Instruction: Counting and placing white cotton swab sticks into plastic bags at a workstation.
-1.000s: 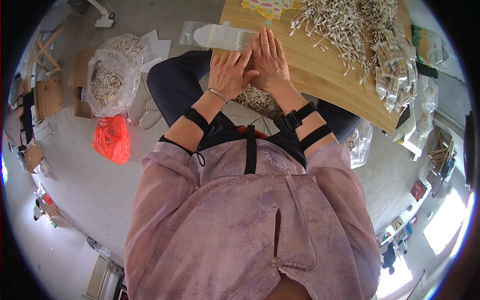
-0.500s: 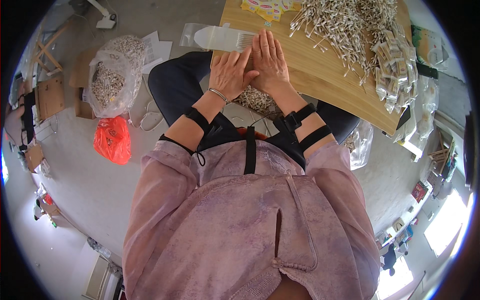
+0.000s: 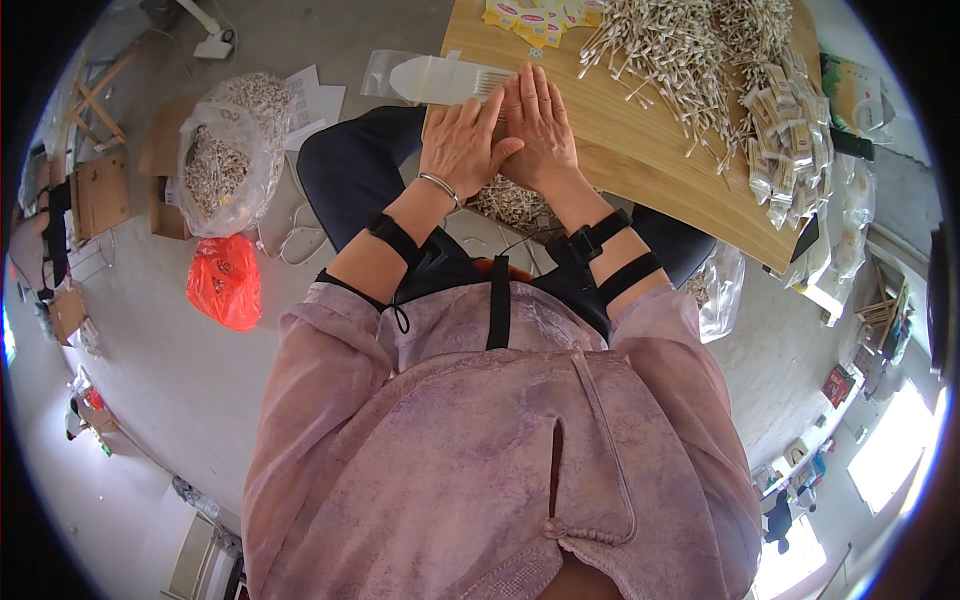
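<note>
At the near left edge of the wooden table, my two hands lie side by side. My right hand (image 3: pixel 537 135) is flat, its fingers stretched away from me and held together. Beside it, my left hand (image 3: pixel 462 148) has its fingers extended and its thumb reaching toward the right palm. Just beyond the left fingertips, a row of white cotton swabs (image 3: pixel 490 80) shows at the end of a clear plastic bag (image 3: pixel 430 78), which juts past the table's left edge. Whatever lies under my palms is hidden.
A large heap of loose cotton swabs (image 3: pixel 670 60) covers the table's far right, with many small filled packets (image 3: pixel 790 140) beside it. Yellow-and-white cards (image 3: pixel 530 18) lie at the back. A swab-filled clear sack (image 3: pixel 225 160) and a red bag (image 3: pixel 224 282) stand on the floor left.
My left fingers have straightened and drawn closer together. The right hand stays almost in place, and the clear bag and swabs look the same.
</note>
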A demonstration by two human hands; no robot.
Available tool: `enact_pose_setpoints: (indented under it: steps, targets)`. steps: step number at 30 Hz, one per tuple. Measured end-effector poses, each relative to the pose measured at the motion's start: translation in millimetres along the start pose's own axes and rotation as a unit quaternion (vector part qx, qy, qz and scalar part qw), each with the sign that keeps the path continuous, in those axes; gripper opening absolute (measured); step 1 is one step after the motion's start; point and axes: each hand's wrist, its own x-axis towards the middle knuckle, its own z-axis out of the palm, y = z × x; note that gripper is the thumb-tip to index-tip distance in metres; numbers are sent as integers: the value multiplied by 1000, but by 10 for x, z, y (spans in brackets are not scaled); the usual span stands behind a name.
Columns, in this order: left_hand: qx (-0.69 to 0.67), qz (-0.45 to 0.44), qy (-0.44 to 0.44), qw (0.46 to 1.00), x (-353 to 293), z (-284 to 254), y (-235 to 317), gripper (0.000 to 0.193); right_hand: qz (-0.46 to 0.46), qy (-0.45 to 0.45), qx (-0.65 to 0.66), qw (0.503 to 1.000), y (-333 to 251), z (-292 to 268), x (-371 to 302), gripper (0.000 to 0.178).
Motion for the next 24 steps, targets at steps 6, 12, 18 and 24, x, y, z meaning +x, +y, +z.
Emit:
enact_pose_setpoints:
  steps: [6, 12, 18, 24]
  targets:
    - [-8, 0, -9, 1000, 32, 16, -17, 70, 8, -12, -4, 1000, -6, -16, 4, 79]
    - [-23, -1, 19, 1000, 46, 41, -17, 71, 10, -19, 3, 1000, -12, -33, 8, 78]
    - [-6, -17, -21, 1000, 101, -13, 2, 67, 1, -19, -1, 1000, -11, -40, 8, 80]
    - [-38, -17, -17, 999, 116, -22, -4, 52, 0, 2, 11, 1000, 4, 0, 4, 81]
